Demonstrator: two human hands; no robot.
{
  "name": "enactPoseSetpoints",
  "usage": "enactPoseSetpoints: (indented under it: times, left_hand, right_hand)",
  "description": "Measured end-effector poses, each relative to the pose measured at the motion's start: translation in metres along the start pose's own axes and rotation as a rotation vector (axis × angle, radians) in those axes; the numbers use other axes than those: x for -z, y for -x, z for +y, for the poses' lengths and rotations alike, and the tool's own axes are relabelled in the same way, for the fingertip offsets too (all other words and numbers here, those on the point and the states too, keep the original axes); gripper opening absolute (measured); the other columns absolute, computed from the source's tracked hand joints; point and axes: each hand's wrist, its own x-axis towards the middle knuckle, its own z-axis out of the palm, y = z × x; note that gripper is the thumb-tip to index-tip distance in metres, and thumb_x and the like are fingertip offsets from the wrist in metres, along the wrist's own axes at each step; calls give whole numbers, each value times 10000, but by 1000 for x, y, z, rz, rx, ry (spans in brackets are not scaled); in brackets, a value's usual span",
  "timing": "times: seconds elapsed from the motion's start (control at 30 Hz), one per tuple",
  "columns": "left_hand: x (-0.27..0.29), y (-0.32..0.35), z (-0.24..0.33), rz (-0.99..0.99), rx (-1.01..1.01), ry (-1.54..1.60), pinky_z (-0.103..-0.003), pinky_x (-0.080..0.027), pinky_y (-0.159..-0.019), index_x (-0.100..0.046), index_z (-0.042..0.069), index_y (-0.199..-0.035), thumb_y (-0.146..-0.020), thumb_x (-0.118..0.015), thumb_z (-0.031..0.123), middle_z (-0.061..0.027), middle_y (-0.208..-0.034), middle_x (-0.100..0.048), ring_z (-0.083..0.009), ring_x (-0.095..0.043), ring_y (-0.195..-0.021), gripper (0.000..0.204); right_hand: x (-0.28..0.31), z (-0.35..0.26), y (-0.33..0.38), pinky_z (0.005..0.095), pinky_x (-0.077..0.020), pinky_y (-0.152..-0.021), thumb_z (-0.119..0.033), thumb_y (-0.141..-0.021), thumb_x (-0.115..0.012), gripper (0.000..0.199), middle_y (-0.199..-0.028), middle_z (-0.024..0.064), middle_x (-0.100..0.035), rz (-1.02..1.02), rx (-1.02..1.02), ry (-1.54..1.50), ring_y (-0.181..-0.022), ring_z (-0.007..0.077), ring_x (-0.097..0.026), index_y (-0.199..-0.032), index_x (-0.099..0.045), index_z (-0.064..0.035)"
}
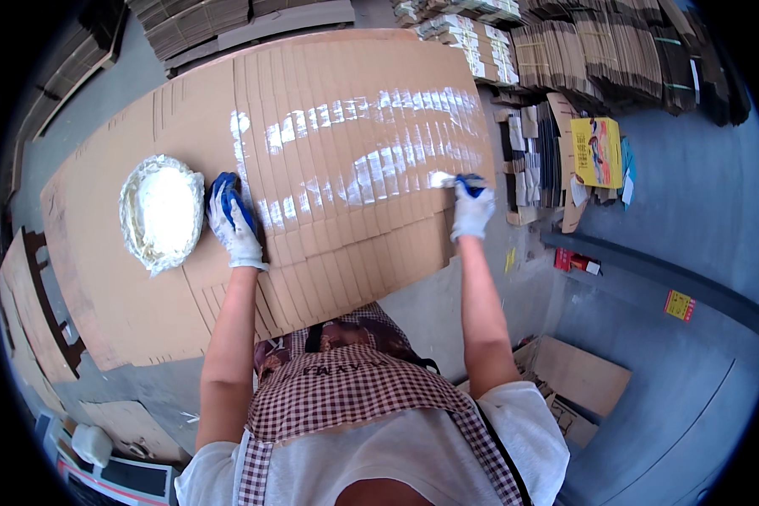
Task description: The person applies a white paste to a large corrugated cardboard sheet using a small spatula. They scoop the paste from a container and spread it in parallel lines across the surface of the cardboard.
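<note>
Overlapping strips of brown cardboard [329,244] lie fanned out in a row on a larger cardboard sheet [101,194]. Broad streaks of shiny white paste cross the strips. My right hand [474,211], in a white and blue glove, is closed around a small brush [441,180] whose white-coated end touches the strips at their right end. Its handle is mostly hidden by the fingers. At the left end of the strips, my left hand [234,223] rests with its gloved fingers stretched out. Beside it stands a round tub [130,218] of white paste, its rim wrapped in crumpled plastic.
Bundled flat cardboard stacks [607,51] stand on the floor at the far right, with more stacks [194,29] at the far left. A yellow box [596,152] lies right of the table. An open carton [578,375] sits at the lower right.
</note>
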Motion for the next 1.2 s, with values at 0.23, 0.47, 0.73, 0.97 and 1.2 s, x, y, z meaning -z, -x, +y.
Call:
enactPoseSetpoints:
  times: [0.23, 0.47, 0.73, 0.97, 1.2]
  left_hand:
    - [3, -1, -10, -14, -62, -56, -425, -344, -1087, -633, 1, -1190, -1015, -387, 240, -155, -1268, -619, -319, -539, -1198, 385]
    - [-2, 1, -9, -4, -22, -46, -427, -345, -1087, -629, 15, -1217, -1030, -385, 260, -146, -1282, -615, -302, -536, -1208, 393]
    - [-3, -2, -9, 3, -28, -104, -419, -355, -1069, -639, 7, -1168, -1017, -403, 218, -143, -1246, -628, -306, -545, -1191, 351]
    - [3, -4, -2, 36, -12, -80, -439, -343, -1080, -643, 27, -1166, -1012, -429, 234, -137, -1248, -622, -322, -530, -1203, 335]
    - [3, -3, -8, 11, -28, -70, -454, -343, -1089, -636, 37, -1192, -995, -433, 247, -156, -1286, -600, -357, -517, -1220, 352]
  right_hand:
    - [-31, -37, 60, 323, -525, -858, -110, -793, -786, 334, -994, 97, -703, -177, 101, -310, -912, 189, -662, -1075, -637, -11]
    - [1, 1, -50, 353, -520, -788, -127, -787, -790, 240, -958, 116, -702, 96, -18, 37, -845, 216, -659, -936, -638, -16]
    - [-60, -91, 59, 330, -521, -826, -183, -774, -822, 355, -1008, 93, -669, -392, 312, -253, -915, 186, -646, -1038, -643, -28]
    - [-54, -52, -34, 354, -521, -751, -138, -765, -794, 370, -965, 121, -669, -62, 335, 269, -831, 235, -645, -1078, -625, -38]
    - [-133, -153, 90, 345, -532, -833, -172, -791, -787, 358, -1007, 123, -696, -683, 372, -241, -913, 249, -682, -1081, -621, -42]
